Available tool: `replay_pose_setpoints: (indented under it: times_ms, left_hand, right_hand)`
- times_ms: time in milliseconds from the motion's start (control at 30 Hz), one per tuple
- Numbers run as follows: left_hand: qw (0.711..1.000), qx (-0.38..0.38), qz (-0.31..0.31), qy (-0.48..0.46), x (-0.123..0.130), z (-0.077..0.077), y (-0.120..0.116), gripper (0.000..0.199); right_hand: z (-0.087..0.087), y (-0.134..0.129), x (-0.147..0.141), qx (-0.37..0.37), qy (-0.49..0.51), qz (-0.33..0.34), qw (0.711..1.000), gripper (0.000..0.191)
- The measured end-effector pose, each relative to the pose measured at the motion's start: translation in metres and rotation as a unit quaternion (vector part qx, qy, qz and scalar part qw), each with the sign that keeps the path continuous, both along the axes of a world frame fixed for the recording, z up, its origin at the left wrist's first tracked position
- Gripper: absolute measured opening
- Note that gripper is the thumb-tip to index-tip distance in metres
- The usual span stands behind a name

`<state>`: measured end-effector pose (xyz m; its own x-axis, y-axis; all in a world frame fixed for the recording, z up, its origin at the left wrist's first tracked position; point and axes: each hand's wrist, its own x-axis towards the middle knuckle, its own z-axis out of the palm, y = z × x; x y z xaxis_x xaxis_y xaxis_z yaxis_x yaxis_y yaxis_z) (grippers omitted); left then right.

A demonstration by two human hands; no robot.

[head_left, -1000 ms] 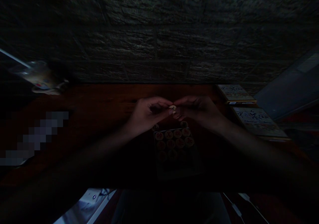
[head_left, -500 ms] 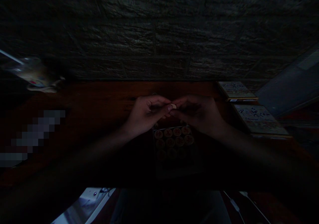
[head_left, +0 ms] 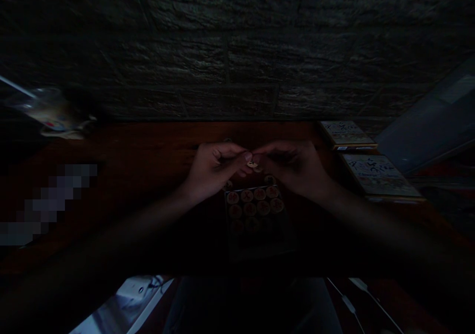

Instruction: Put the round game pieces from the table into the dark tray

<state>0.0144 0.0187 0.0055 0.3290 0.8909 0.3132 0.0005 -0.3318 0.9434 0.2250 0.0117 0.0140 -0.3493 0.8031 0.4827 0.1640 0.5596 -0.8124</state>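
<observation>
A small round Chinese chess piece (head_left: 253, 165) with a dark mark is pinched between the fingertips of both hands. My left hand (head_left: 217, 168) has its thumb and forefinger on it, and my right hand (head_left: 293, 166) meets it from the other side. Just below the hands lies an open box (head_left: 227, 235) with rows of round chess pieces (head_left: 250, 208), the upper rows marked in red. Its near part is too dark to make out. Loose chess pieces (head_left: 269, 179) lie by the box's far edge, partly hidden by my hands.
Two flat printed boxes (head_left: 378, 174) lie on the right side of the wooden table (head_left: 156, 141). A clear cup with a straw (head_left: 52, 114) stands at the far left. A stone wall (head_left: 208, 57) rises behind the table. White cables (head_left: 349, 304) hang below the near edge.
The chess piece has turned between my fingertips, so its marked face now shows. Both hands stay together above the box; the whole view has shifted slightly.
</observation>
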Motion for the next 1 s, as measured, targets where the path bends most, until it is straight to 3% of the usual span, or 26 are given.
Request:
replay_pose_setpoints:
  times_ms: [167,467,633,767,1000]
  left_hand:
    - [1.000,-0.003,0.024,-0.019,0.001,-0.001,0.001,0.029]
    - [1.000,0.017,0.016,-0.013,0.002,0.004,-0.001,0.029]
    - [0.997,0.018,0.040,-0.059,-0.001,0.004,0.004,0.025]
    - [0.992,0.042,0.077,-0.087,-0.003,0.005,0.006,0.022]
    - [0.970,0.112,0.181,-0.117,-0.019,0.012,0.028,0.017]
  right_hand:
    - [0.005,-0.003,0.004,0.114,-0.113,-0.019,0.987,0.017]
    - [0.031,-0.005,0.008,0.191,-0.219,0.011,0.957,0.011]
    - [0.050,-0.008,0.024,0.158,-0.221,-0.033,0.962,0.016]
    - [0.048,-0.023,0.044,0.076,-0.197,-0.074,0.975,0.012]
    - [0.027,-0.058,0.052,0.012,-0.262,0.050,0.964,0.028]
